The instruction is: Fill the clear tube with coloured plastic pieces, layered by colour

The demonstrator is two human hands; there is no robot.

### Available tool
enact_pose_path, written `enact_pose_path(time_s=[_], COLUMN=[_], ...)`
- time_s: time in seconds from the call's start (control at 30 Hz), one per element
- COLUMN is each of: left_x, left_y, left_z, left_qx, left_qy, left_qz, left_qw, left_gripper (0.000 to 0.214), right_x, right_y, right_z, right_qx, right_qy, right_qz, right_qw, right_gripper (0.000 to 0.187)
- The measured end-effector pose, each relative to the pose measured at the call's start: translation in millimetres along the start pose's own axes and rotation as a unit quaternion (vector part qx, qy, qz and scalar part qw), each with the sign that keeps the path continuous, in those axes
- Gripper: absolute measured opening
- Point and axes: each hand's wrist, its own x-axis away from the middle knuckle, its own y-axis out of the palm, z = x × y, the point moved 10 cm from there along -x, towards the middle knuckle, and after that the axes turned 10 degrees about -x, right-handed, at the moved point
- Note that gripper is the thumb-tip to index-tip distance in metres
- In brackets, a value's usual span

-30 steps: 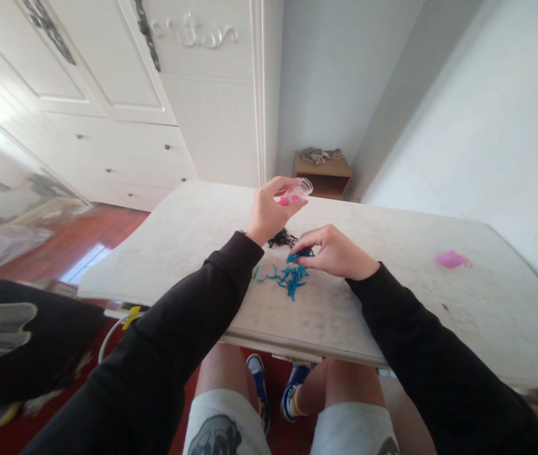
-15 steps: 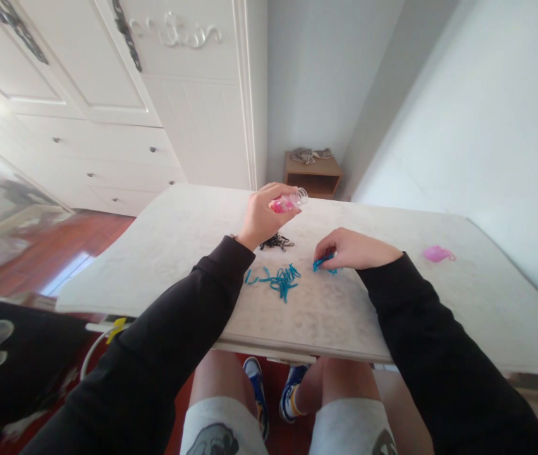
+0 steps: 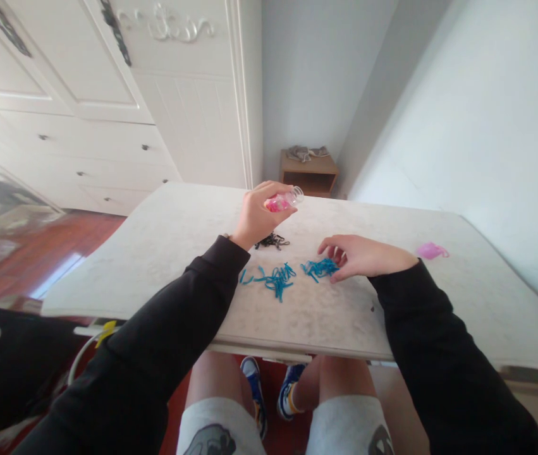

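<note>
My left hand (image 3: 262, 212) is wrapped round a small clear bottle (image 3: 296, 196) with pink and red pieces inside, its mouth tilted to the right above the table. Below that hand lies a pile of small black bands (image 3: 274, 241). My right hand (image 3: 351, 256) has its fingers apart, with the thumb and fingertips beside a bunch of thin blue strips (image 3: 320, 268) on the table. Left of that bunch is a second pile of blue strips (image 3: 277, 280), with a few loose ones spread to its left.
A pink, soft-looking item (image 3: 432, 251) lies at the right of the white table (image 3: 330, 322). White cabinets (image 3: 193, 120) stand at the left beyond the table. A small wooden stand (image 3: 310, 169) with a cloth on it sits behind. A tiny dark speck (image 3: 372, 309) lies near my right sleeve.
My right hand has let go of the blue strips and its fingers have spread, moving slightly right. The blue bunch now lies on the table. My left hand still holds the bottle.
</note>
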Motion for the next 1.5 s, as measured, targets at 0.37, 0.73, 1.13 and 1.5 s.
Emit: enact_pose_path(time_s=[0.37, 0.73, 1.13, 1.5], left_x=[1, 12, 21, 15], left_y=[3.2, 19.4, 33.7, 23.7], left_z=[7, 38, 55, 48], left_qx=[-0.003, -0.016, 0.014, 0.023], left_qy=[0.015, 0.156, 0.182, 0.132], left_qz=[-0.015, -0.087, -0.139, -0.088], left_qw=[1.000, 0.984, 0.973, 0.987], left_gripper=[0.032, 0.027, 0.028, 0.029], right_x=[-7, 5, 8, 25], right_y=[9, -52, -58, -60], right_z=[-20, -20, -34, -52], right_qx=[0.008, -0.126, -0.175, -0.122], right_qy=[-0.090, -0.138, -0.201, -0.239], right_qz=[-0.012, 0.200, 0.328, 0.409], right_qw=[0.996, 0.962, 0.906, 0.872], right_gripper=[0.019, 0.016, 0.020, 0.025])
